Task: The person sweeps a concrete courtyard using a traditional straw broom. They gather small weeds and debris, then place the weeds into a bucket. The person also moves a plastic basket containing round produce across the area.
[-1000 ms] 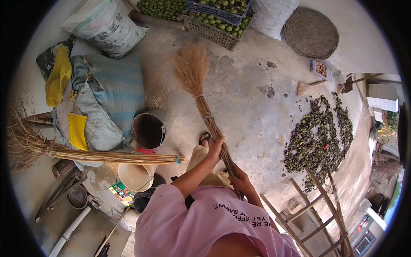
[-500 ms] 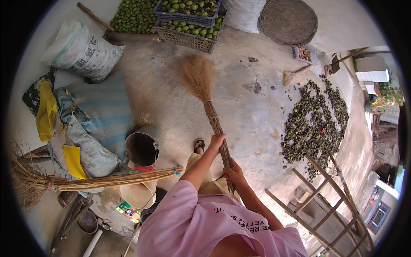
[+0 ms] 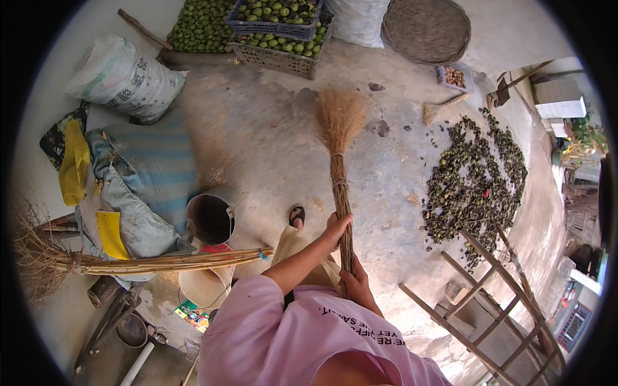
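Straw-coloured and bound with cord, a long broom (image 3: 339, 168) stands nearly upright on a grey concrete floor (image 3: 270, 138), its fanned bristle head touching the ground ahead of a person in a pink shirt (image 3: 302, 341). The left hand (image 3: 336, 228) wraps the bundled handle higher up, fingers curled tight around it; the right hand (image 3: 355, 284) grips the same handle just below, fingers closed on it as well, though the thumb side is hard to make out from above. One sandalled foot (image 3: 296, 215) shows beside the handle. To the right of the broom lies a dark spread of small husked fruit (image 3: 476, 180), with a wooden ladder (image 3: 496, 289) tilted near its lower edge. To the left, a metal bucket (image 3: 211, 217) sits beside heaped blue and yellow sacks (image 3: 138, 186), and a second broom (image 3: 129, 264) lies flat across a pale basin (image 3: 205, 286). At the far end, crates of green fruit (image 3: 277, 29) stand next to a round woven tray (image 3: 426, 29) and a full white sack (image 3: 125, 77)
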{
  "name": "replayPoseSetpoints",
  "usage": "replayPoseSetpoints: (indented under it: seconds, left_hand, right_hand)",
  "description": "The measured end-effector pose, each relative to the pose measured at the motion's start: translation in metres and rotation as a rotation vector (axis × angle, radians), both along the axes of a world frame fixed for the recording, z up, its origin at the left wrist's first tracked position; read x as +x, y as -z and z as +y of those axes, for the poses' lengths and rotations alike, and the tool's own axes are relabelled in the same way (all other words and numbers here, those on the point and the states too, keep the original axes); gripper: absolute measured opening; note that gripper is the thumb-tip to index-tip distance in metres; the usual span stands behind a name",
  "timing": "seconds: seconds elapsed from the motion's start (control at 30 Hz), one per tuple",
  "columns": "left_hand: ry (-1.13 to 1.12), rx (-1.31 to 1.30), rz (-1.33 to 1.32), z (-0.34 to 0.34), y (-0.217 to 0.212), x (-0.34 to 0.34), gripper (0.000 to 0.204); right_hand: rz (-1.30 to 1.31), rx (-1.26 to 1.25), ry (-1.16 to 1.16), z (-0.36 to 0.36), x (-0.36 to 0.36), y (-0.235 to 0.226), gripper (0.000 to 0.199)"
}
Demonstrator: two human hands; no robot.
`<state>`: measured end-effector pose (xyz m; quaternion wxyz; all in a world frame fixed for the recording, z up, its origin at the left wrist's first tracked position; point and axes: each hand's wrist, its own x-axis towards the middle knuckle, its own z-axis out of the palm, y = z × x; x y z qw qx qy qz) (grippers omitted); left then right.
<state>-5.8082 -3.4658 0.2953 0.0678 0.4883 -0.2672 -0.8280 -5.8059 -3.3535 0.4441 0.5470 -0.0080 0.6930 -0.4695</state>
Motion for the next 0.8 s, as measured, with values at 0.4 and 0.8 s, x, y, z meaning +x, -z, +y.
replayPoseSetpoints:
  seconds: [0.4,0.8]
  left_hand:
    - [-0.482,0.253,-0.044,0.034,0.065,0.076,0.02]
    - [0.479,0.045,-0.034,0.196,-0.009,-0.085,0.033]
  right_hand:
    - [-0.146,0.0,-0.58,0.012,-0.055,0.053,0.048]
    - [0.009,0.078,0.436,0.179,-0.032,-0.011,0.05]
